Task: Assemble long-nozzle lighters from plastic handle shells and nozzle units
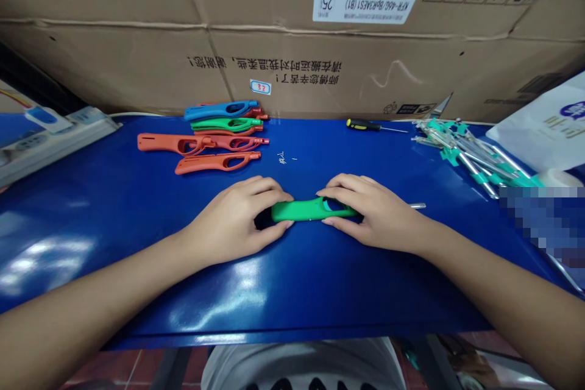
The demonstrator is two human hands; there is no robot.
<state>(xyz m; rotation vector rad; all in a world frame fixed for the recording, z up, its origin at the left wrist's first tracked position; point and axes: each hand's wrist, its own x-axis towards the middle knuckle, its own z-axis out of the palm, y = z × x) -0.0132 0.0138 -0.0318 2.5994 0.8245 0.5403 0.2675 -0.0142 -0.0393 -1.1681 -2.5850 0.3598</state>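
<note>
Fingers (pixel 269 197) of the left hand (pixel 228 219) pinch the solid end of 1 green lighter casing (pixel 304 210); the right hand's (pixel 384 216) pinch its looped end, the casing spanning between. Beyond, on the tabletop (pixel 256 298), lie 1 blue casing (pixel 217 111), 1 other green casing (pixel 223 125), overlapping orange casings (pixel 196 164) and 1 screwdriver (pixel 364 125).

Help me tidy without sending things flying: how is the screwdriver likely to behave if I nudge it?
The screwdriver should stay stiff, since its thin shaft looks straight. Its much thicker handle probably carries most of the weight, so it may swing in an arc rather than roll straight. The glossy table might let it slide easily.
</note>
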